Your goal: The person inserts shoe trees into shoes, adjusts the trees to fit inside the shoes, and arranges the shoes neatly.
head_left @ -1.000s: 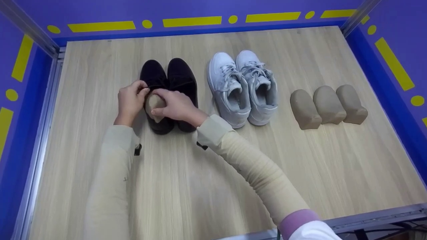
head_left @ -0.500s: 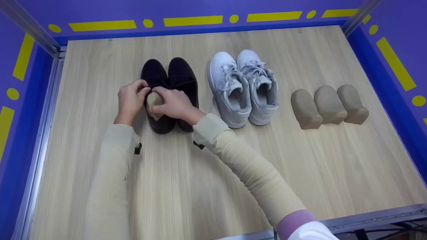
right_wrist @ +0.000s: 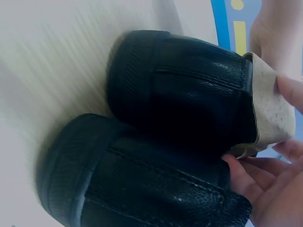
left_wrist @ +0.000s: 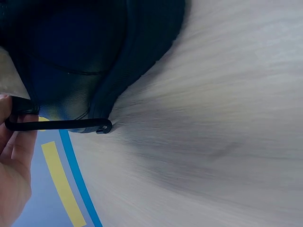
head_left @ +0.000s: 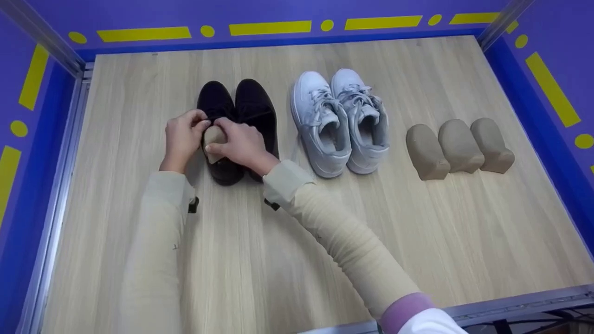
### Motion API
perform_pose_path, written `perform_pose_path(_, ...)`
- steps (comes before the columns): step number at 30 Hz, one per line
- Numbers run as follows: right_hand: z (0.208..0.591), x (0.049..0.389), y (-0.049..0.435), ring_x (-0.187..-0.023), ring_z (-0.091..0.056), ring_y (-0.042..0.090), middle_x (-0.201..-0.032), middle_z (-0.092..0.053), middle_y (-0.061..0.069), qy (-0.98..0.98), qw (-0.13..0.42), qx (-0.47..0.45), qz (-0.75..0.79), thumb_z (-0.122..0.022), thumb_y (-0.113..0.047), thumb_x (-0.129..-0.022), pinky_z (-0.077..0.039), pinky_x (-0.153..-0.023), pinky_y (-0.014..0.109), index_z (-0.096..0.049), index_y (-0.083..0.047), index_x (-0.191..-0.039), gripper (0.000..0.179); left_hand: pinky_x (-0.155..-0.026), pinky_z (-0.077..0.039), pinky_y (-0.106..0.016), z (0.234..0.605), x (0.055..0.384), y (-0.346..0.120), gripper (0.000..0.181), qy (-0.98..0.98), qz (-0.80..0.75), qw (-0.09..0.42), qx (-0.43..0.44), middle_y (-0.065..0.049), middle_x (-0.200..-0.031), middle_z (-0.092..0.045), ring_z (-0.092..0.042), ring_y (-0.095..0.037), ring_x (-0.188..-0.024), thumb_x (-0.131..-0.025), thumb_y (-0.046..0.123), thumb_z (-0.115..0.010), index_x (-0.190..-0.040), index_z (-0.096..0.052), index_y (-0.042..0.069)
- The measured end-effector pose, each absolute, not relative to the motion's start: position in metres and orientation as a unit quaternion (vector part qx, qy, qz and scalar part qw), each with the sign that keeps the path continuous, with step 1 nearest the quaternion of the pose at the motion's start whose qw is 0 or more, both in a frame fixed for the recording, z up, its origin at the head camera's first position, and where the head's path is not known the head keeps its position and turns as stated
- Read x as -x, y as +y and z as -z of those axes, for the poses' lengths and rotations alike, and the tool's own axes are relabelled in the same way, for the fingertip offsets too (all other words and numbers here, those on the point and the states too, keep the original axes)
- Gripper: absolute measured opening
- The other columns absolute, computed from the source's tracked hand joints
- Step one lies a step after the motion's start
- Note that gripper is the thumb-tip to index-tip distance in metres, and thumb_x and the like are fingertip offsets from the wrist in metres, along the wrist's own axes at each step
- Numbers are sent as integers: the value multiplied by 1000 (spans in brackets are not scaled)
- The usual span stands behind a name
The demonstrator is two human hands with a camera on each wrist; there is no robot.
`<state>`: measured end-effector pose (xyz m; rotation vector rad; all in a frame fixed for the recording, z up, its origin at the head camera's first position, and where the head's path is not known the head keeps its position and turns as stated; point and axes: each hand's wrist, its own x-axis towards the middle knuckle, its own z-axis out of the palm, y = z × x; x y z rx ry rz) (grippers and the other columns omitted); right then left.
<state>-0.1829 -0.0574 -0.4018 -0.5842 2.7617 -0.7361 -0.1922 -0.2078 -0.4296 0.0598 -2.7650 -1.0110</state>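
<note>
The left shoe of a black pair (head_left: 216,95) takes a tan shoe insert (head_left: 213,137) in its opening. My right hand (head_left: 242,144) grips the insert, thumb over its near end and fingers along its right side. In the right wrist view the insert (right_wrist: 271,106) sticks out above the shoe's leather heel (right_wrist: 194,80). At the shoe's left side my left hand (head_left: 181,140) pinches the opening's edge near the laces. That hand (left_wrist: 18,165) also shows in the left wrist view beside the dark shoe side (left_wrist: 80,56). The insert's front is hidden inside the shoe.
Touching it on the right is the other black shoe (head_left: 254,99). White sneakers (head_left: 322,125) stand farther right, with loose laces. Three more tan inserts (head_left: 459,146) lie in a row at the right of the wooden table (head_left: 297,278). Blue walls (head_left: 260,11) enclose the back and sides.
The tan insert has gone a little deeper and farther forward into the black shoe. My right hand and forearm have shifted slightly left with it, while the left hand keeps its hold.
</note>
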Motion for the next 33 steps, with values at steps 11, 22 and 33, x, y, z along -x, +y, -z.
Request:
perform_pose_path(11,410,185,-57,-97,-58,17,-114,-59,-5,946,70,226,221,-54,-54,-76,-47,-75,34,-47,-27,-123,54,-77,-43,-36,430,193,-209,13,-933,344,99,-25,-12,-89,-67,-61,-25,-84,-84,16,-58,-88,-62,4)
perform_pose_path(22,417,185,-59,-100,-53,19,-110,-56,2,945,58,196,255,-59,-51,-74,-45,-80,30,-50,-24,-123,57,-78,-42,-35,431,194,-209,13,-934,345,90,-32,-11,-91,-67,-59,-23,-85,-84,16,-58,-88,-62,4)
perform_pose_path(33,418,179,-65,-93,-55,17,-108,-54,2,963,19,201,181,-55,-51,-78,-49,-70,33,-48,-27,-125,54,-77,-43,-33,429,192,-208,13,-932,352,80,-39,-11,-92,-67,-60,-22,-86,-85,16,-58,-89,-61,4)
